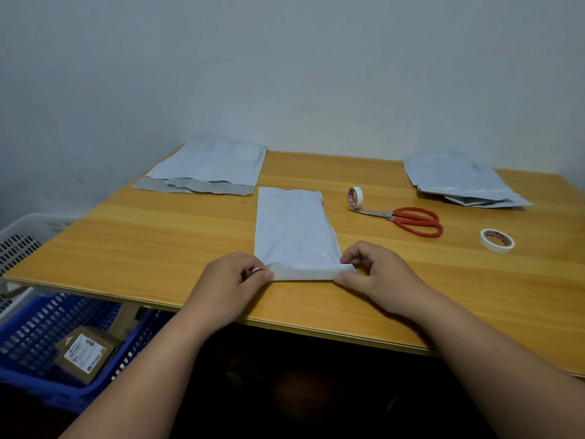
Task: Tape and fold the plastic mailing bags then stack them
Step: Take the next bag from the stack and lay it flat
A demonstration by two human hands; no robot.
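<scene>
A narrow, folded white plastic mailing bag (296, 229) lies lengthwise on the yellow wood-grain worktop (158, 245), its near end rolled or folded up into a low band. The left hand (232, 282) pinches the left corner of that band in its grip between thumb and curled fingers, and the right hand (375, 274) pinches the right corner the same way; the fingertips partly hide the corners. Beyond the bag to its left sits a flat pile of white mailing bags with grey flaps (205, 167). To the bag's right stand an upright roll of white tape (355, 197) and red-handled scissors (408, 220), then a second white tape roll lying flat (497, 239), with another pile of pale mailing bags (459, 180) behind them. Left of the bag, below the worktop edge, a blue perforated plastic basket (38, 327) holds a brown cardboard parcel (85, 353) whose label is unreadable; a white basket (22, 236) is cut off at the frame edge.
</scene>
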